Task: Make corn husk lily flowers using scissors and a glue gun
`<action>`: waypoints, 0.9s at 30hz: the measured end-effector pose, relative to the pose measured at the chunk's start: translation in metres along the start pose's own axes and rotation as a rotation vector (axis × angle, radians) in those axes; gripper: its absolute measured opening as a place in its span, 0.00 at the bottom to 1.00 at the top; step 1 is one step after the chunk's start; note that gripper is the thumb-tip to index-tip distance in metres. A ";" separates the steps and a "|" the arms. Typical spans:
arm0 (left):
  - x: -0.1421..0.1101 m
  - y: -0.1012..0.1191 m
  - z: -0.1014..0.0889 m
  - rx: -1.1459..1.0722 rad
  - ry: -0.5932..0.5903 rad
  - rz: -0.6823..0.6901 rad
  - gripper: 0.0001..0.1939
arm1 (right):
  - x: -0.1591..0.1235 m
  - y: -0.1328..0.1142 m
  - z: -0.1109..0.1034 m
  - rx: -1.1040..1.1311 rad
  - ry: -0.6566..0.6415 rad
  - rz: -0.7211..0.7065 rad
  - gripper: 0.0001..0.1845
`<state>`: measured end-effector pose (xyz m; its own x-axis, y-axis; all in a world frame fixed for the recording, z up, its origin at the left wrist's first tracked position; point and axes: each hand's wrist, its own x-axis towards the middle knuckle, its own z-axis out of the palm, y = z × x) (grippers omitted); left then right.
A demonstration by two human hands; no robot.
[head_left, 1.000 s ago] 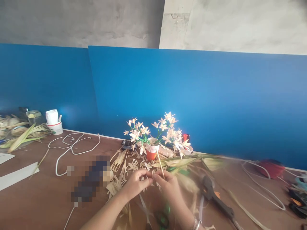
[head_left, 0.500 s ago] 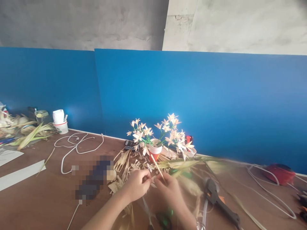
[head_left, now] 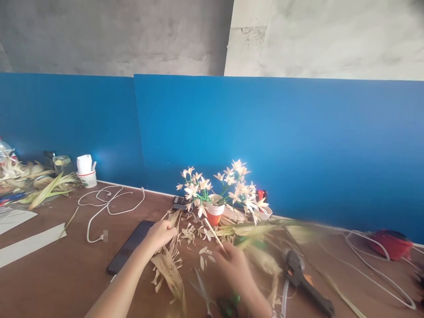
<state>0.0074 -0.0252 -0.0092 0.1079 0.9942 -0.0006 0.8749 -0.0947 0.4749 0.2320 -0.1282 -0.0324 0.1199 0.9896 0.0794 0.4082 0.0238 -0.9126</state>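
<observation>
My right hand (head_left: 232, 260) is closed around a thin pale stick (head_left: 214, 235), its tip pointing up toward the cup. My left hand (head_left: 161, 233), fingers curled together, is over dried corn husk strips (head_left: 170, 269) beside a dark phone (head_left: 127, 251). What it holds, if anything, is hidden. Small cut petals (head_left: 203, 260) lie on the table between my hands. Behind them stands a paper cup (head_left: 215, 214) with pale husk flowers (head_left: 238, 190) on green stems. Scissors (head_left: 203, 291) lie with their blades parted near my right forearm.
To the right lies a black glue gun (head_left: 303, 280), with a red object (head_left: 391, 244) and white cords beyond it. A white cable (head_left: 107, 207), a cup (head_left: 87, 178) and more husks (head_left: 49, 187) are on the left. A blue partition (head_left: 265, 132) stands behind the table.
My left hand has moved left, away from my right hand, to the husk strips. The petals and scissors between the hands now show more. My right hand still holds the stick.
</observation>
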 end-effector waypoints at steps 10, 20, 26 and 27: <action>-0.052 0.064 0.027 -0.605 0.027 0.327 0.13 | -0.003 -0.008 -0.005 0.133 -0.056 -0.178 0.23; -0.062 0.066 0.040 -0.602 -0.018 0.332 0.13 | -0.001 -0.009 -0.004 0.289 -0.236 -0.187 0.23; -0.034 0.035 0.011 0.106 0.131 0.033 0.26 | 0.000 -0.007 -0.003 0.259 -0.157 -0.083 0.28; -0.027 0.029 0.008 0.146 0.047 -0.034 0.27 | -0.001 -0.007 -0.003 0.264 -0.164 -0.084 0.28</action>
<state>0.0334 -0.0555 -0.0027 0.0575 0.9979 0.0282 0.9375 -0.0637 0.3422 0.2315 -0.1295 -0.0253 -0.0602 0.9918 0.1131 0.1595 0.1214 -0.9797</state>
